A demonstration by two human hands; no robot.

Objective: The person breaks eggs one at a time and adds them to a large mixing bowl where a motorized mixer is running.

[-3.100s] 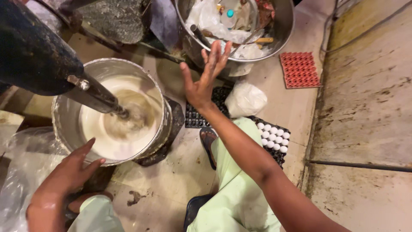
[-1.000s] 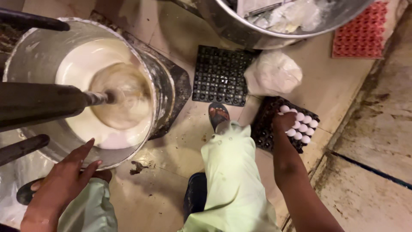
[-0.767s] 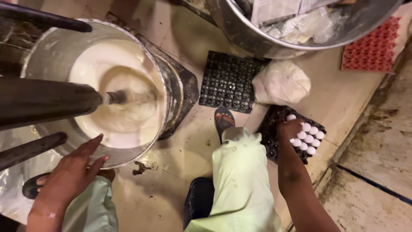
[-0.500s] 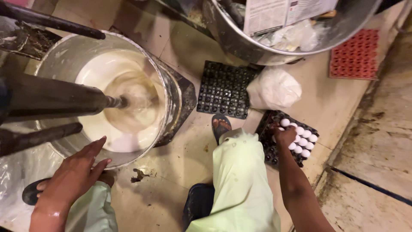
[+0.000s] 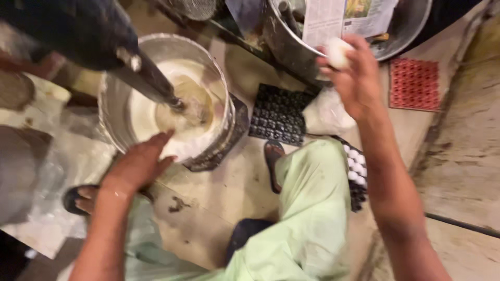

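My right hand is raised and grips a white egg between the fingertips, close to the rim of a big metal bowl holding folded newspaper. My left hand rests with fingers spread against the near rim of a steel mixing bowl full of pale batter. A dark mixer arm reaches down into the batter. A black egg tray with white eggs lies on the floor beside my knee in light green trousers.
An empty black egg tray and a white plastic bag lie between the two bowls. A red egg tray sits at the right by a raised concrete ledge. My sandalled feet stand on the floor.
My right hand has left the egg tray on the floor and risen toward the big bowl with an egg in it. My left hand has stayed on the mixing bowl's rim.
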